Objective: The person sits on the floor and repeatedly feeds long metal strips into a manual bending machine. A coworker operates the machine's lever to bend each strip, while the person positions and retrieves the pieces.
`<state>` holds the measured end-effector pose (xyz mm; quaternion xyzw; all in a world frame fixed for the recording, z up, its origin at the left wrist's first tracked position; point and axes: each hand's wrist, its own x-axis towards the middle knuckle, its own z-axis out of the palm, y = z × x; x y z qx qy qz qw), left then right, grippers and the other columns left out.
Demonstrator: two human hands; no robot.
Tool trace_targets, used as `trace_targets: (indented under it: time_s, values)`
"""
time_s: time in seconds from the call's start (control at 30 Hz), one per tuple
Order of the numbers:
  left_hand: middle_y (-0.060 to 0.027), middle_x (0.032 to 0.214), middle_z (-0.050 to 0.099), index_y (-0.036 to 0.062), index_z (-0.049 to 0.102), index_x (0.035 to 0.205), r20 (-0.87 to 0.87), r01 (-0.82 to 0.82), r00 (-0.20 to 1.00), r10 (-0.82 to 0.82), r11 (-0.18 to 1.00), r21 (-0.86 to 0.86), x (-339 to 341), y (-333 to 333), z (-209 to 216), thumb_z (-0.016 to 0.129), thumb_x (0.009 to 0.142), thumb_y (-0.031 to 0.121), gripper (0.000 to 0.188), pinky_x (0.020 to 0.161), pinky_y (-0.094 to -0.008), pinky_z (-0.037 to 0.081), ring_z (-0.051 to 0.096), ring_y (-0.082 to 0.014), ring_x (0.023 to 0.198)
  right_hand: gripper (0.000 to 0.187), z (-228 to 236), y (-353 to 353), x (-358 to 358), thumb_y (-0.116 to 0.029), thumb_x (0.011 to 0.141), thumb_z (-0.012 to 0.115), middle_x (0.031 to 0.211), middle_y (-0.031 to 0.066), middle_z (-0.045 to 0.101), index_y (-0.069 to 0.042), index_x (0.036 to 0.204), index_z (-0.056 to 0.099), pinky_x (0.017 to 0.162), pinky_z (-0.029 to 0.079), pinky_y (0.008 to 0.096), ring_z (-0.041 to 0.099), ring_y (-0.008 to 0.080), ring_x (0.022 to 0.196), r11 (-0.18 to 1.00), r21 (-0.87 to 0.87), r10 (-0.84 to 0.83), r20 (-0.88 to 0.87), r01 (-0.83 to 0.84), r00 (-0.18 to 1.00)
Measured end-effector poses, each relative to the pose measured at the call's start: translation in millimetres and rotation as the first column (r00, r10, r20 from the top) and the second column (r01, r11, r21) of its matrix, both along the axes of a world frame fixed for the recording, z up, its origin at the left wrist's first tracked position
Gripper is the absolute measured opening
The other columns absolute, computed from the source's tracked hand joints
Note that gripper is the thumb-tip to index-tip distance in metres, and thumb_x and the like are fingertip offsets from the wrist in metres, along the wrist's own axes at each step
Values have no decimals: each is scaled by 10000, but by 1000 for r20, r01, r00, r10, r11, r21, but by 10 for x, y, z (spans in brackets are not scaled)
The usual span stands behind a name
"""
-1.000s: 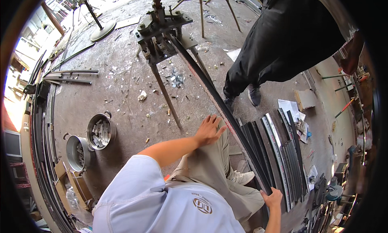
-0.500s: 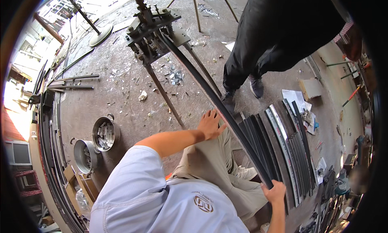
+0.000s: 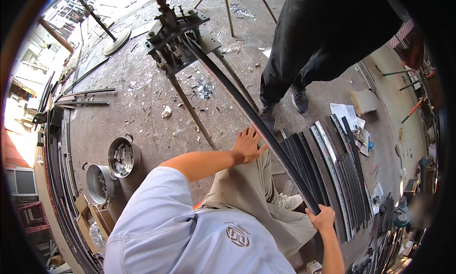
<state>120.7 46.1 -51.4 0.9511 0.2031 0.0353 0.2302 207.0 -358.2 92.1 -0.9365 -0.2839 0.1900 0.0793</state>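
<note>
A long black metal profile (image 3: pixel 286 163) slants from a metal press on legs (image 3: pixel 176 45) down to my right side. Its far end sits in the press, whose inner parts hide it. Around the near part of the profile, my right hand (image 3: pixel 323 218) is closed, thumb on top. My left hand (image 3: pixel 245 147) lies on my bent knee, fingers spread and holding nothing, close beside the profile's left edge.
Black and silver profiles (image 3: pixel 349 179) lie on the floor at right. Two metal pots (image 3: pixel 134 161) stand left, one with small metal pieces. A person in dark trousers (image 3: pixel 304 46) stands by the profile. Scraps (image 3: pixel 203 87) litter the floor under the press.
My right hand has shifted slightly away from me, toward the press, still around the profile. My left hand stays on my knee.
</note>
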Motion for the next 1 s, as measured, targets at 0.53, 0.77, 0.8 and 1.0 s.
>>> trace_targets:
  time_s: [0.53,0.77,0.8,1.0]
  values:
    - [-263,1485,474,-53,580,1383,-34,12,999,-13,1000,-28,83,-127,169,608,945,501,707,1184,-535,342,382,-431,1422,531,-1,-16,-5,-497,753,830,704,272,676,21,742,710,703,547,541,683,480,724,998,50,46,73,-49,996]
    - [-252,1467,489,-33,602,1360,-32,-43,998,45,998,40,98,-157,75,609,940,495,675,1171,-536,354,398,-430,1411,490,-78,-57,-16,-484,727,837,688,247,683,-13,709,703,700,556,537,692,456,710,993,60,92,184,-105,979]
    - [-254,1468,487,-37,598,1364,-30,-35,999,36,999,42,95,-156,82,608,941,497,681,1172,-536,352,397,-431,1412,494,-49,-74,-24,-484,726,839,703,254,686,-10,707,703,707,555,537,692,461,721,996,48,72,168,-81,983]
    - [-264,1479,474,-63,567,1384,-53,3,999,-3,1000,-1,39,-111,202,609,947,502,715,1179,-539,335,377,-433,1425,716,-4,-1,-24,-545,722,843,916,312,710,98,1021,746,869,529,544,679,483,952,998,-68,-10,4,10,1000]
